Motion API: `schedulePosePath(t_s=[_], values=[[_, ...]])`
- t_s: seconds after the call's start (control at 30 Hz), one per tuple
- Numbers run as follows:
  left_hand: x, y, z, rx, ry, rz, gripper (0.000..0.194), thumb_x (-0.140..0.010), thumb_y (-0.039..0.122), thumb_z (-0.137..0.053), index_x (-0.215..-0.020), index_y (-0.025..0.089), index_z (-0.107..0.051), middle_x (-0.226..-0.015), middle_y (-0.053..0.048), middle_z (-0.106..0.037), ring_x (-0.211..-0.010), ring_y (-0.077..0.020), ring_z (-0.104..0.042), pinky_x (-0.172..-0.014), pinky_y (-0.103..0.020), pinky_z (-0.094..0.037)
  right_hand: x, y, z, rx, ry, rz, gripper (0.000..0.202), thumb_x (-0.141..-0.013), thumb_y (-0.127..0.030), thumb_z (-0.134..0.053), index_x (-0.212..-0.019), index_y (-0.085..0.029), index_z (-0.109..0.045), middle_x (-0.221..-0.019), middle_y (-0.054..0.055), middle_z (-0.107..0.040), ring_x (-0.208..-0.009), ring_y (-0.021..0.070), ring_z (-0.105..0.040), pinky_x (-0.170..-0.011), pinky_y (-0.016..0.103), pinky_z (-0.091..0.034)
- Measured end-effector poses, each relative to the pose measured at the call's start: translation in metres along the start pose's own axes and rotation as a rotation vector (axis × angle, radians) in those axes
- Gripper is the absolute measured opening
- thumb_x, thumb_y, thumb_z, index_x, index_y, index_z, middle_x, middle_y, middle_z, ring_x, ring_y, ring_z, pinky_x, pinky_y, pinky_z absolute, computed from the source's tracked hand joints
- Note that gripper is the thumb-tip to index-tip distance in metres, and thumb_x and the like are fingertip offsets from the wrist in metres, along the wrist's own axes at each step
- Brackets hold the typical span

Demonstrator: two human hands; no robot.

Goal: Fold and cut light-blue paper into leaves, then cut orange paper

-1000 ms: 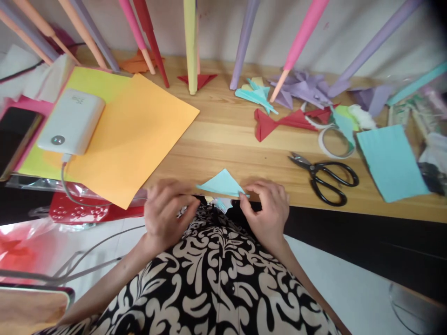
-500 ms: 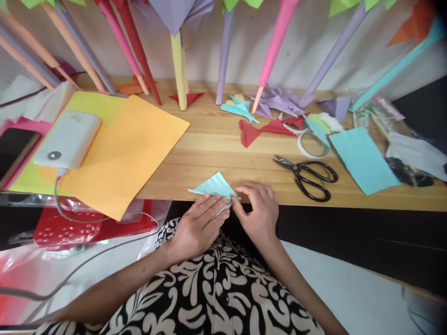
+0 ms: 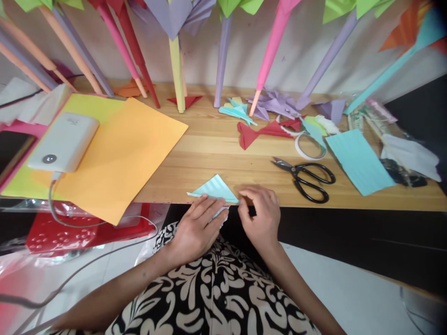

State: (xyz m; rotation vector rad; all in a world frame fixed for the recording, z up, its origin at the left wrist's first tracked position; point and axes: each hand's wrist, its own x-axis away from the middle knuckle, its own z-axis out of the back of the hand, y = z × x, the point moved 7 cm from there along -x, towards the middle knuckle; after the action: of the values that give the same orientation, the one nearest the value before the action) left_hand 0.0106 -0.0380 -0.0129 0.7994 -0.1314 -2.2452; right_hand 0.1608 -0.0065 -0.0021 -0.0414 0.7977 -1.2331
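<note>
A light-blue sheet of paper [image 3: 217, 187], folded to a triangle, lies at the table's front edge with its point away from me. My left hand [image 3: 199, 222] rests flat over its lower part, fingers stretched out and together. A pale flap shows below those fingers, past the edge. At the paper's right corner is my right hand [image 3: 261, 215], loosely curled, thumb and forefinger tips a little apart. Whether the thumb touches the corner is hard to see. To the right lie black-handled scissors [image 3: 303, 177], blades slightly apart, and a flat light-blue sheet [image 3: 361, 162].
Orange paper [image 3: 139, 153] and a white power bank [image 3: 65, 142] with a cable lie on the left. Tape rolls [image 3: 298, 151], a red folded paper piece [image 3: 247, 136] and purple paper pieces [image 3: 275, 103] lie farther back. Several paper-wrapped stems [image 3: 223, 65] lean against the wall.
My right hand has shifted slightly right, its thumb moving off the paper to beside the corner. My left hand stays pressed on the fold. The whole view has shifted a little.
</note>
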Motion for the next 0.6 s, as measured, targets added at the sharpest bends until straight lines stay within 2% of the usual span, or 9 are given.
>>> schedulePosePath(t_s=[0.1,0.17,0.27,0.33,0.47,0.6], values=[[0.0,0.0,0.0,-0.005,0.019,-0.008,0.029,-0.088,0.006,-0.055,-0.113,0.012,-0.067,-0.125,-0.011,-0.069,-0.116,-0.0251,-0.062,-0.108,-0.049,-0.048,0.006,0.0,0.015,-0.05,0.078,-0.002,0.023,-0.088,-0.005,-0.056,-0.101,-0.022,-0.062,-0.094,0.005,-0.071,-0.091,0.0215,-0.063,-0.082,0.038,-0.048],[-0.001,0.0,0.0,-0.002,0.041,-0.015,0.026,-0.088,0.006,-0.055,-0.111,0.012,-0.067,-0.124,-0.011,-0.069,-0.115,-0.025,-0.062,-0.107,-0.048,-0.049,0.01,-0.008,0.018,-0.076,0.056,0.071,0.028,-0.087,-0.004,-0.057,-0.106,-0.023,-0.062,-0.095,0.005,-0.071,-0.091,0.0211,-0.064,-0.083,0.038,-0.048],[-0.002,-0.001,0.001,-0.001,0.083,-0.01,0.023,-0.088,0.007,-0.056,-0.108,0.012,-0.068,-0.118,-0.01,-0.071,-0.113,-0.0252,-0.062,-0.105,-0.047,-0.05,0.016,-0.022,0.005,-0.06,-0.085,0.186,0.031,-0.089,-0.008,-0.059,-0.115,-0.024,-0.063,-0.102,0.004,-0.073,-0.097,0.0223,-0.062,-0.088,0.04,-0.047],[-0.002,-0.002,0.002,0.007,0.098,-0.015,0.022,-0.089,0.007,-0.056,-0.107,0.012,-0.068,-0.115,-0.01,-0.072,-0.113,-0.0243,-0.062,-0.106,-0.046,-0.05,0.019,-0.024,-0.005,-0.029,-0.137,0.188,0.031,-0.09,-0.011,-0.059,-0.119,-0.023,-0.064,-0.105,0.005,-0.073,-0.099,0.0233,-0.06,-0.09,0.04,-0.045],[0.004,-0.006,0.005,0.051,0.076,-0.028,0.024,-0.09,0.006,-0.056,-0.11,0.01,-0.066,-0.12,-0.011,-0.071,-0.119,-0.0235,-0.059,-0.109,-0.044,-0.047,0.024,-0.017,-0.015,-0.011,-0.13,0.154,0.032,-0.091,-0.01,-0.059,-0.118,-0.025,-0.066,-0.105,0.004,-0.072,-0.1,0.0237,-0.059,-0.091,0.04,-0.045],[0.015,-0.019,0.012,0.058,0.049,0.03,0.031,-0.089,0.004,-0.057,-0.119,0.009,-0.063,-0.125,-0.012,-0.068,-0.124,-0.0246,-0.055,-0.108,-0.045,-0.046,0.025,-0.015,-0.015,-0.019,-0.102,0.136,0.031,-0.091,-0.011,-0.06,-0.116,-0.026,-0.066,-0.103,0.003,-0.071,-0.1,0.0233,-0.06,-0.089,0.04,-0.044]])
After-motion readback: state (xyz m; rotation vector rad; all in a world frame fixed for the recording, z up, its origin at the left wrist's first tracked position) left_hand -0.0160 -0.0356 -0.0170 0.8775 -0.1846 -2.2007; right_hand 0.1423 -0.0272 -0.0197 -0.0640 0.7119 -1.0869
